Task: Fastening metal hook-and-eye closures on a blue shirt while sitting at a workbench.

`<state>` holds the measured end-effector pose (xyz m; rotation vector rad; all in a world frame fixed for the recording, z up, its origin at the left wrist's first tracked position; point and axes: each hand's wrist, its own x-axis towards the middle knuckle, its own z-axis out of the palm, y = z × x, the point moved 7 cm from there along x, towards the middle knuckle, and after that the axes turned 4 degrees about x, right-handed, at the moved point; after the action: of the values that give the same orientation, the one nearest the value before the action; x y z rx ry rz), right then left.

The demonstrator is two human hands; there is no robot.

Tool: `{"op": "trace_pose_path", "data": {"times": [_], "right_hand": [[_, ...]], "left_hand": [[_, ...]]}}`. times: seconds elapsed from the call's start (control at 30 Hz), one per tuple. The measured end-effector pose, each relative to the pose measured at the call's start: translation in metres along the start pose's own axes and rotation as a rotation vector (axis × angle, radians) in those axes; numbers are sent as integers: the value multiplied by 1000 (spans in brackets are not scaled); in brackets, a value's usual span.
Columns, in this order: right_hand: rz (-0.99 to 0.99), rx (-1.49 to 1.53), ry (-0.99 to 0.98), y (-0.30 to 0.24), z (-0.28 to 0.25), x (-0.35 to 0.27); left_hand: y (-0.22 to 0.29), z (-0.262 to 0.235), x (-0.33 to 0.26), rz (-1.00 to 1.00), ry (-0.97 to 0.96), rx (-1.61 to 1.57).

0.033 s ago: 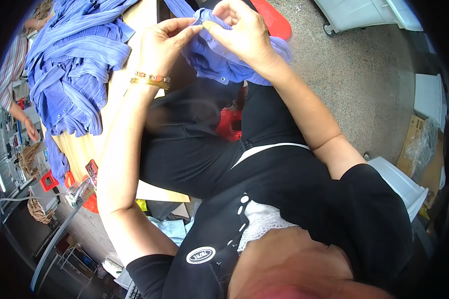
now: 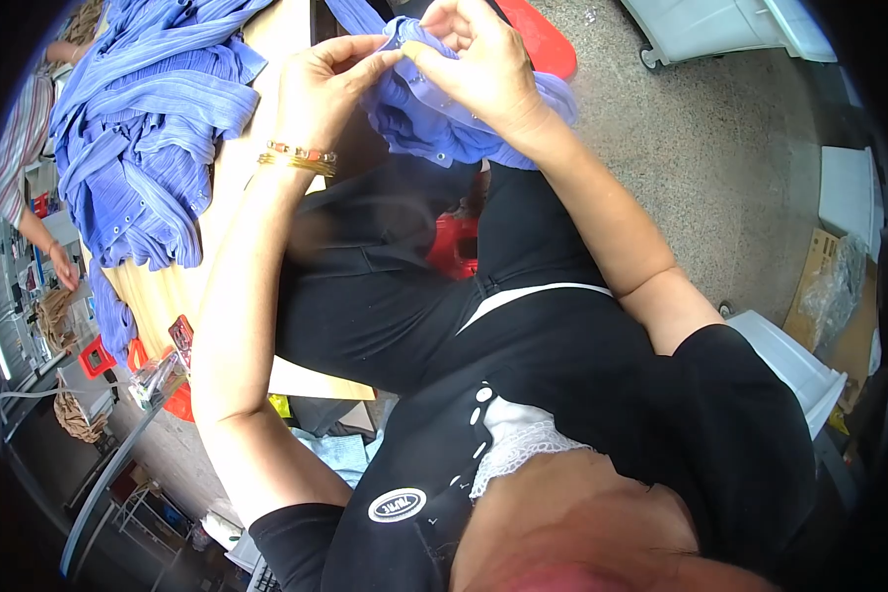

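A blue-violet garment [image 2: 426, 128] with small buttons or snaps along its edge hangs between my hands, over the gap between my knees. My left hand [image 2: 328, 84], with bracelets at the wrist, pinches the garment's edge between thumb and fingertips. Right beside it, my right hand [image 2: 483, 74] grips the same edge, thumb close to the left fingertips. The exact spot between the fingertips is partly hidden. On the wooden table [image 2: 235, 187] to my left lies a heap of matching blue-violet garments [image 2: 153, 128], ribbed and dotted with small buttons.
At the far left another person's hand [image 2: 64, 266] shows below a striped sleeve [image 2: 20, 148]. A red stool [image 2: 538, 39] stands beyond my right hand. White bins [image 2: 720, 25] and a cardboard box [image 2: 809, 286] sit on the right. Red-handled tools [image 2: 181, 335] lie at the table's near edge.
The other person's hand at the far left has shifted slightly downward. My hands and the garment look the same.
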<state>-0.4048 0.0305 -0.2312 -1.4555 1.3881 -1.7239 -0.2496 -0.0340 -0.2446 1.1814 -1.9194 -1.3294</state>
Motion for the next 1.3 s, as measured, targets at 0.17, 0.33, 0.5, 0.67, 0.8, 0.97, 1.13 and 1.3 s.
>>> {"op": "trace_pose_path", "data": {"times": [0.17, 0.33, 0.5, 0.67, 0.8, 0.97, 1.13, 1.3], "right_hand": [[-56, 101, -215, 8, 3, -7], [48, 174, -395, 36, 0, -4], [-317, 108, -387, -19, -5, 6], [-642, 69, -444, -11, -3, 9], [-700, -13, -467, -18, -3, 9], [-748, -181, -529, -31, 0, 7], [-788, -239, -521, -39, 2, 8], [-581, -244, -555, -49, 6, 11]], "left_hand": [[-3, 1, 1, -28, -12, 12], [-4, 5, 2, 43, -87, 22], [-15, -1, 6, 15, -157, -42], [-23, -1, 9, 16, -222, 39], [-23, -2, 7, 13, -207, 66], [-23, -3, 9, 39, -191, 105], [-7, 1, 4, 105, -127, 214], [-9, 0, 2, 141, -117, 234]]}}
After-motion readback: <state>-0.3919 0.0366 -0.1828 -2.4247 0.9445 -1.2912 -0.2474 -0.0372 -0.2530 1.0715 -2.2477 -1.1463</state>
